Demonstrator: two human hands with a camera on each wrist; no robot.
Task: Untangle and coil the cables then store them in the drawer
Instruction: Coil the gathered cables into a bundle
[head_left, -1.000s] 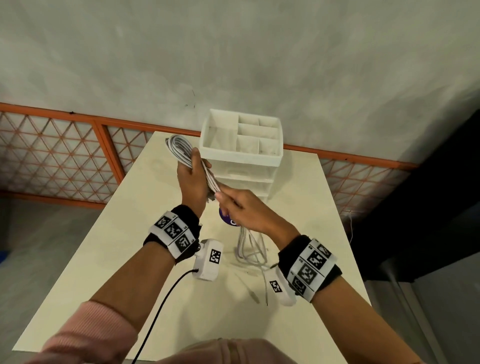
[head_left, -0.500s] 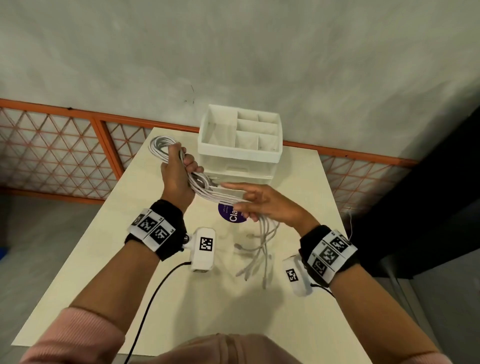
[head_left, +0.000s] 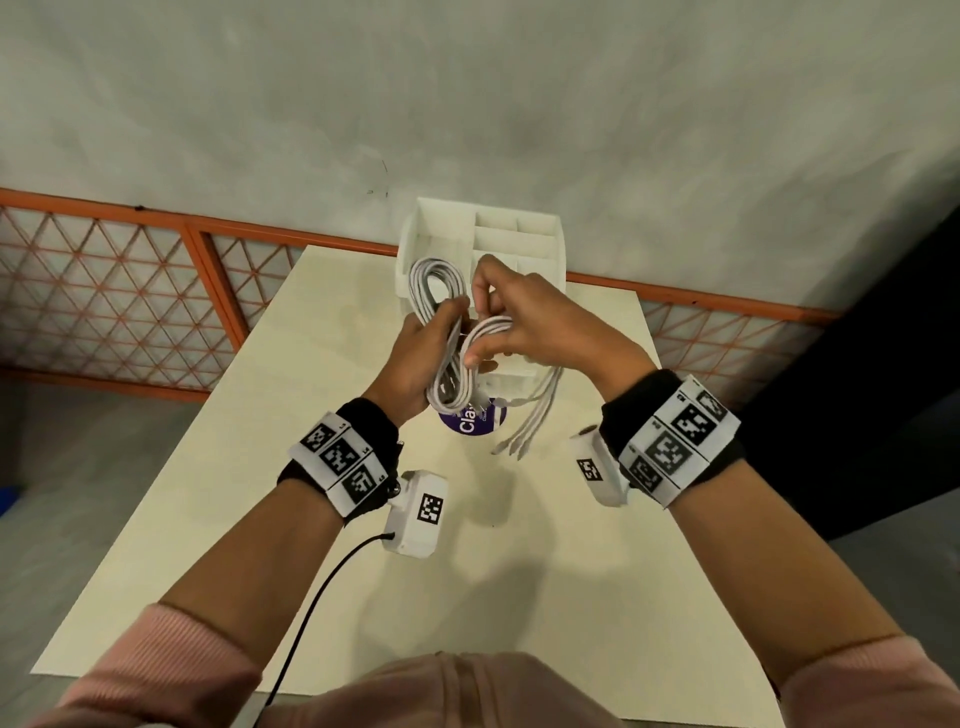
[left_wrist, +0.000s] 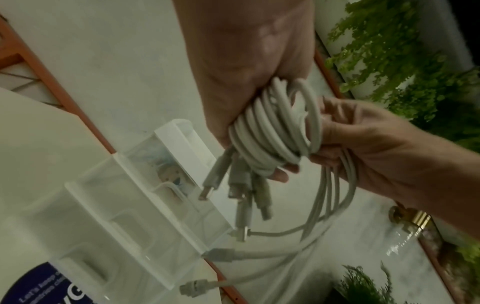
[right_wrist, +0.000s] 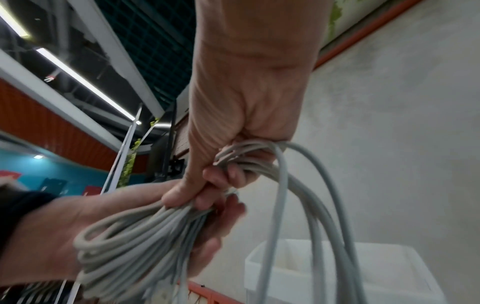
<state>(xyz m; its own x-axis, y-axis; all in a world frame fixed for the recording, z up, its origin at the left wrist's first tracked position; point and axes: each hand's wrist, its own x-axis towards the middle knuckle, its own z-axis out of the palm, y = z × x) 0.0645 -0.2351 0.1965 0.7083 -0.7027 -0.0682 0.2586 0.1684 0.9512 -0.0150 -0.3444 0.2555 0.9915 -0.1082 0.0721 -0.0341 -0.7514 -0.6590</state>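
A person's left hand (head_left: 415, 358) is clutching a bundle of white cables (head_left: 441, 332) in mid-air, its grip closed round the middle of the coil, whose long axis is running up and away from the wrist. The right hand (head_left: 524, 322), just beside it and touching the same bundle, is pinching a fresh loop against the coil while the loose tails are hanging below and to the right of that grip, connectors dangling just above the pale surface (head_left: 519, 571). The white drawer unit (head_left: 540, 234) is standing directly beyond both grips, seemingly closer to the right hand. Behind it are rising a grey wall and an orange lattice railing (head_left: 130, 291).
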